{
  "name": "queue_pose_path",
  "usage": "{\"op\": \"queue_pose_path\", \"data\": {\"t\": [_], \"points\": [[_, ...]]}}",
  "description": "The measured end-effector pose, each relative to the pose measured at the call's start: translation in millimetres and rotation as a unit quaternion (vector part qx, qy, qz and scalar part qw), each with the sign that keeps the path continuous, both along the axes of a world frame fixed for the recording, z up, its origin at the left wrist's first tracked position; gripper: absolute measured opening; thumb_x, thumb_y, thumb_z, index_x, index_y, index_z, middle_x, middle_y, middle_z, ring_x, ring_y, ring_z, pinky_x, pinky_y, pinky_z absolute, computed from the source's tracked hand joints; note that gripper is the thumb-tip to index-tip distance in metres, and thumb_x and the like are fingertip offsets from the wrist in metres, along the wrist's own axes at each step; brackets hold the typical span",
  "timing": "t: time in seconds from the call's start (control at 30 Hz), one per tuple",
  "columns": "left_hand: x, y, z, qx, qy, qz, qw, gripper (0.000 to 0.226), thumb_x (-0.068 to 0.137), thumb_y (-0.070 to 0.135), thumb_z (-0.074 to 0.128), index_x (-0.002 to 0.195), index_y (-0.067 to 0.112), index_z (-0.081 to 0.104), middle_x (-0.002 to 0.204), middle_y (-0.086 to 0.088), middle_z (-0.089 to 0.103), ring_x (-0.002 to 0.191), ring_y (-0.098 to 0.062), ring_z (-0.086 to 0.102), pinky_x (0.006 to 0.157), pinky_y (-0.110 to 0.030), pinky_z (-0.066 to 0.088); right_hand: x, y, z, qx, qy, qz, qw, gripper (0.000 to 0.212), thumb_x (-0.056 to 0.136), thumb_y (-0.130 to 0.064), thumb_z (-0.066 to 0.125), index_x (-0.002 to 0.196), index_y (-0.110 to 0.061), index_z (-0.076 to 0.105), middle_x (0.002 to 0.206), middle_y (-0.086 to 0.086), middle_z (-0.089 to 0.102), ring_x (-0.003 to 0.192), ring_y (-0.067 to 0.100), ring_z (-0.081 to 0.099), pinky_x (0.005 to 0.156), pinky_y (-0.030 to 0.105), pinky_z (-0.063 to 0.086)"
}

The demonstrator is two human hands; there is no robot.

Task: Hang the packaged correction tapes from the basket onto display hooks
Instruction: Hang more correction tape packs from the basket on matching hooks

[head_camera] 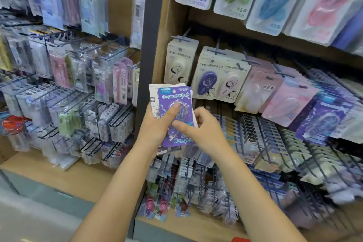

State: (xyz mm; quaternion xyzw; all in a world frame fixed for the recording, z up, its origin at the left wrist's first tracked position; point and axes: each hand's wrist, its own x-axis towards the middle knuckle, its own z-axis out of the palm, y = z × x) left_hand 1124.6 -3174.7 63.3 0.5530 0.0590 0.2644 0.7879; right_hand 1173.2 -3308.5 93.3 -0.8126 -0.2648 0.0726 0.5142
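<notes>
— Where's the pack?

— Centre of frame. My left hand grips a small stack, purple correction tape pack in front, thumb pressed on its blister.

— And the other?

— My right hand pinches the pack's lower right edge, fingers curled behind.

— Hooks?

— Display hooks stand just above, carrying Campus packs.

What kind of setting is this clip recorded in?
Most likely a stationery shop aisle: packaged correction tapes hang in rows on display hooks across wooden shelving, and the left hand holds a purple pack.
</notes>
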Motion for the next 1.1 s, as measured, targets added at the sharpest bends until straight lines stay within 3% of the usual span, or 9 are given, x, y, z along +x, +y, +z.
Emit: {"op": "queue_pose_path", "data": {"t": [0.13, 0.3, 0.43, 0.53, 0.7, 0.87, 1.0, 1.1], "points": [[7.1, -16.4, 1.8, 0.019, 0.015, -0.016, 1.0, 0.052, 0.081, 0.048, 0.068, 0.125, 0.022, 0.063, 0.108, 0.004, 0.079, 0.096, -0.016, 0.077, 0.078, -0.033, 0.061, 10.2, -23.3, -4.1, 0.051, 0.033, -0.001, 0.998, 0.033, 0.081, -0.034, 0.086, 0.1, -0.019, 0.063, 0.098, 0.005, 0.076, 0.09, 0.024, 0.074, 0.082, 0.047, 0.061], [14.2, -28.5, -1.8, 0.027, 0.011, -0.046, 0.999, 0.051, 0.085, 0.039, 0.07, 0.132, 0.02, 0.061, 0.118, -0.002, 0.077, 0.104, -0.022, 0.076, 0.084, -0.039, 0.062, 16.7, -47.4, -6.1, 0.113, 0.09, -0.002, 0.989, 0.024, 0.089, -0.019, 0.078, 0.107, -0.011, 0.064, 0.1, 0.003, 0.079, 0.092, 0.021, 0.076, 0.087, 0.043, 0.059], [17.6, -34.8, -5.1, 0.026, 0.026, -0.071, 0.997, 0.044, 0.089, 0.032, 0.071, 0.13, 0.019, 0.063, 0.119, -0.005, 0.077, 0.107, -0.028, 0.075, 0.09, -0.047, 0.06, 19.0, -60.1, -6.1, 0.133, 0.104, 0.007, 0.986, 0.042, 0.083, -0.031, 0.078, 0.115, -0.012, 0.059, 0.101, 0.007, 0.079, 0.093, 0.026, 0.076, 0.09, 0.049, 0.059], [18.2, -34.7, -6.9, 0.024, 0.032, -0.072, 0.997, 0.047, 0.089, 0.03, 0.071, 0.133, 0.018, 0.061, 0.12, -0.005, 0.077, 0.108, -0.029, 0.074, 0.092, -0.048, 0.06, 22.8, -62.5, -4.0, 0.127, 0.1, 0.01, 0.987, 0.037, 0.086, -0.032, 0.076, 0.111, -0.012, 0.057, 0.098, 0.007, 0.079, 0.091, 0.025, 0.076, 0.092, 0.052, 0.058], [17.2, -29.8, -5.1, 0.034, 0.022, -0.069, 0.997, 0.058, 0.087, 0.027, 0.079, 0.141, 0.019, 0.056, 0.125, -0.003, 0.074, 0.112, -0.027, 0.073, 0.095, -0.051, 0.058, 24.7, -66.5, -1.3, 0.142, 0.101, 0.01, 0.985, 0.043, 0.083, -0.05, 0.067, 0.115, -0.021, 0.067, 0.111, -0.002, 0.077, 0.102, 0.019, 0.074, 0.096, 0.046, 0.057], [22.1, -37.2, -0.2, 0.055, 0.018, -0.04, 0.998, 0.062, 0.088, 0.03, 0.082, 0.142, 0.023, 0.054, 0.13, 0.0, 0.072, 0.117, -0.023, 0.071, 0.101, -0.056, 0.055, 29.0, -85.0, 2.6, 0.199, 0.086, -0.038, 0.975, 0.024, 0.096, -0.031, 0.066, 0.118, -0.021, 0.068, 0.111, -0.002, 0.077, 0.102, 0.019, 0.074, 0.084, 0.035, 0.057], [27.6, -61.3, 12.3, 0.071, 0.005, -0.028, 0.997, 0.053, 0.091, 0.024, 0.075, 0.141, 0.022, 0.056, 0.128, 0.004, 0.073, 0.115, -0.017, 0.071, 0.101, -0.052, 0.057, 32.1, -126.8, 11.4, 0.233, 0.056, -0.092, 0.967, 0.016, 0.097, -0.022, 0.067, 0.113, -0.022, 0.07, 0.109, -0.006, 0.078, 0.102, 0.014, 0.073, 0.087, 0.028, 0.058], [34.2, -90.3, 24.2, 0.082, 0.005, -0.039, 0.996, 0.063, 0.085, 0.037, 0.084, 0.141, 0.026, 0.056, 0.13, 0.005, 0.072, 0.117, -0.018, 0.071, 0.102, -0.054, 0.055, 34.7, -171.2, 14.9, 0.251, 0.032, -0.14, 0.957, 0.013, 0.096, -0.021, 0.069, 0.109, -0.021, 0.071, 0.104, -0.008, 0.078, 0.097, 0.01, 0.073, 0.082, 0.024, 0.057]]}}
